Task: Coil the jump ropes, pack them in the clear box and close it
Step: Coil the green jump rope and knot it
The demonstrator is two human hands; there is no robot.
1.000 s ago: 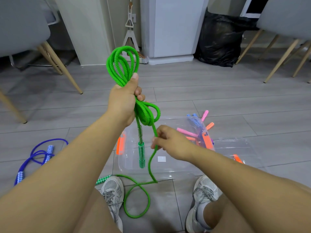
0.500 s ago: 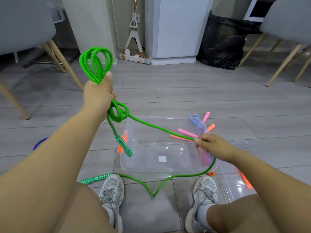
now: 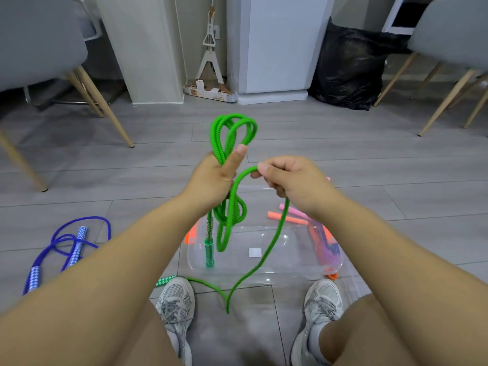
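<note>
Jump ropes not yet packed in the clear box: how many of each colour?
Green: 1, green rope, gripped by left hand and right hand.
Blue: 1, blue rope, on the floor.
Total: 2.
A pink handle and an orange handle show in the clear box; ropes there cannot be counted.

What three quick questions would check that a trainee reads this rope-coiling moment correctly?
1. True or false: the left hand grips the coiled loops of the green jump rope.
2. Short answer: what does the right hand pinch?
3. The blue jump rope is: A) in the left hand, B) on the floor at the person's left, C) in the right hand.

Key: 1 true; 2 the green jump rope's loose strand; 3 B.
</note>
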